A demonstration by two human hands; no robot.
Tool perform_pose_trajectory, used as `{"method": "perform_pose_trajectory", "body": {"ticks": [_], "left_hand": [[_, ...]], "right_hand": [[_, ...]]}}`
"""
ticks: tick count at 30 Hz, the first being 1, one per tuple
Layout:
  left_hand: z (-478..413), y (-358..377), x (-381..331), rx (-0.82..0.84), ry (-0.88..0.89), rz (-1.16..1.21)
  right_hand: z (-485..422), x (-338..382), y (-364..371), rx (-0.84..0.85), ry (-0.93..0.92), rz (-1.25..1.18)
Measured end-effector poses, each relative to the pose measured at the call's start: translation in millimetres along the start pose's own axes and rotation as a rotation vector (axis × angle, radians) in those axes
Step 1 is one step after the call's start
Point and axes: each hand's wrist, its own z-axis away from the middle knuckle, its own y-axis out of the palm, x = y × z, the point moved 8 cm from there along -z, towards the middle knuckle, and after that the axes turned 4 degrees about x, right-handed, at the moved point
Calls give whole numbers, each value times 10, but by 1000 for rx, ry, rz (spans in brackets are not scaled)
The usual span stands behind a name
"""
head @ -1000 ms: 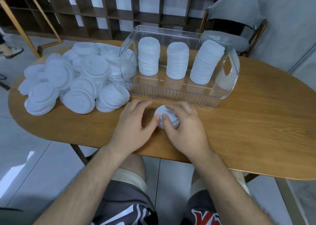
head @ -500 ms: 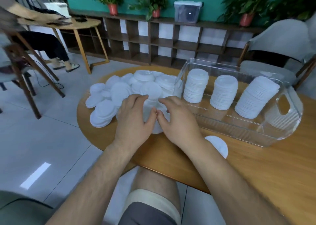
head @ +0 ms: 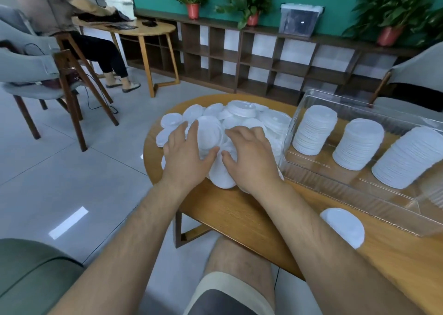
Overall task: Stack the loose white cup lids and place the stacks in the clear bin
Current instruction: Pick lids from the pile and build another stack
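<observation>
Fingers of the left hand are spread apart and lie nearly straight over the top of the pile of loose lids, thumb angled inward; the right hand sits just beside it, its fingers close together and bent with the tips on the lids, and whether they grip any lid cannot be told. Half a second ago both hands were already at the pile with thumbs almost touching; the thumbs now stand a little apart and the left fingers reach farther across the lids. The small stack that both hands held a second ago now lies on the wooden table, just beside the front wall of the clear bin and right of the right forearm. Inside the bin three tall stacks stand in a row as before, the rightmost leaning
</observation>
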Motion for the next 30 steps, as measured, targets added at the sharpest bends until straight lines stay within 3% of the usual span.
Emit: {"method": "perform_pose_trajectory", "body": {"ticks": [13, 23, 30], "left_hand": [[-185, 101, 167, 89, -35, 34], [-47, -141, -66, -24, 87, 276], [320, 9, -613, 49, 250, 385]], "right_hand": [[-239, 72, 214, 79, 53, 27], [-88, 36, -98, -61, 21, -69], [549, -394, -484, -191, 48, -147]]}}
